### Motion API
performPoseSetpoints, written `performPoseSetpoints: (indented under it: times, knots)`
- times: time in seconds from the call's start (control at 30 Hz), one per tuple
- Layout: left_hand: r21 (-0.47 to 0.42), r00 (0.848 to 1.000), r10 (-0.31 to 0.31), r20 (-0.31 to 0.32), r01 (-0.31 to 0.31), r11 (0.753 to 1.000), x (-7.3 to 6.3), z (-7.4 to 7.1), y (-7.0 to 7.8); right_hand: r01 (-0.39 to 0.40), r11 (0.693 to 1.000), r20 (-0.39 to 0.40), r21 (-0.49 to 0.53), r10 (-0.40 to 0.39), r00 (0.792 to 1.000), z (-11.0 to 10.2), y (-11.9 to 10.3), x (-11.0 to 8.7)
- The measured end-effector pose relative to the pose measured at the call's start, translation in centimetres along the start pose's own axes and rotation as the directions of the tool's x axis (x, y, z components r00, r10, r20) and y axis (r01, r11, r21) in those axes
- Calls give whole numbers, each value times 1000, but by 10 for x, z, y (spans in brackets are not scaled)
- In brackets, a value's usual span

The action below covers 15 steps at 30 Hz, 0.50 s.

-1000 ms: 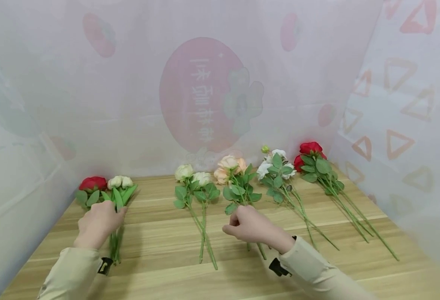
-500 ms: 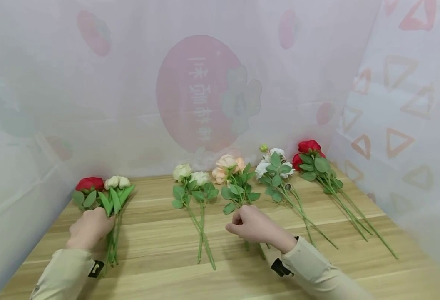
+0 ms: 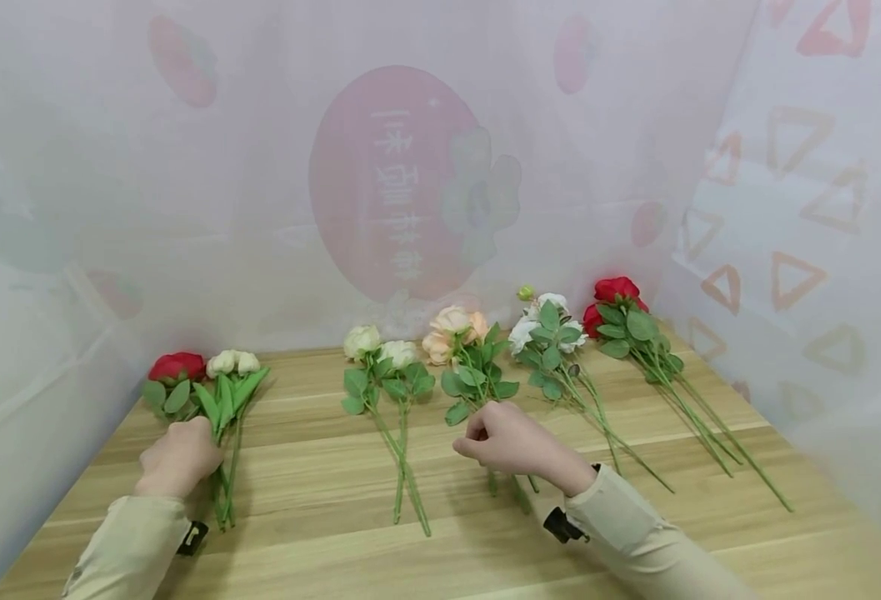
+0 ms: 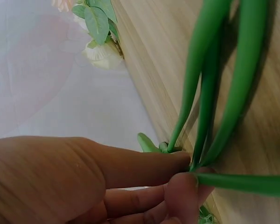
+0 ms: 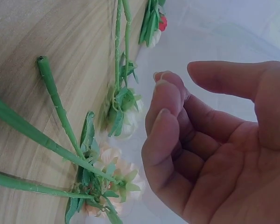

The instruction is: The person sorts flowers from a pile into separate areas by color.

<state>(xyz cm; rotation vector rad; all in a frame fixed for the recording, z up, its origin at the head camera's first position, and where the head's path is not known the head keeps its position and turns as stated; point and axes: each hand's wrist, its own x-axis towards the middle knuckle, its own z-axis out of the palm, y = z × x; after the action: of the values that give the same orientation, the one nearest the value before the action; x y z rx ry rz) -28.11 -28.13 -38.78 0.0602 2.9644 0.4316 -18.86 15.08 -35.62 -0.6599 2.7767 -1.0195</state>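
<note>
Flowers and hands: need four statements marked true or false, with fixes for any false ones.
1. The left hand pinches green stems. True.
2. The cream flowers lie between the tulips and the peach flowers. True.
3. The right hand grips the peach flowers. False: it holds nothing; its thumb is apart from its fingertips.
4. Every red flower lies to the right of the peach flowers. False: one red flower lies left of the tulips.
</note>
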Motion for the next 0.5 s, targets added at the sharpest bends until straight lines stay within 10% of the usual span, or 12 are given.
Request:
performPoseSetpoints:
  times: [0.5]
  knots:
    - [-4,996,2,-89,-2,1000,-5,-9,5,-19,1000,2,-11,19,1000,3,0,-1]
